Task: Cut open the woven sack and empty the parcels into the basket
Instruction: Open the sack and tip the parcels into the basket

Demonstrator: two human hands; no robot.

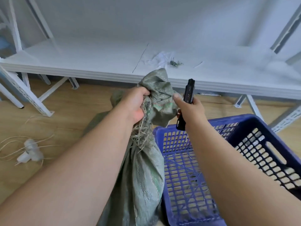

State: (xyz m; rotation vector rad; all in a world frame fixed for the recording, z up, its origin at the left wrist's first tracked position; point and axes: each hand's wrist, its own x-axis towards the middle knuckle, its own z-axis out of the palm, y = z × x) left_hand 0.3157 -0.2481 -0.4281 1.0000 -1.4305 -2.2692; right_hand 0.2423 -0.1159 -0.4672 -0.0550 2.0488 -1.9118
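White shelving [97, 66] runs along the back above a wooden floor [65, 115], where a white spool of twine [31, 152] lies at far left. Right of it, the left hand [138, 103] clenches the bunched neck of the green woven sack [143, 176], which stands upright below that fist. Just beside the sack's neck, the right hand [190, 108] grips a black utility knife [187, 98] upright, above the blue basket [268, 128] touching the sack's right side.
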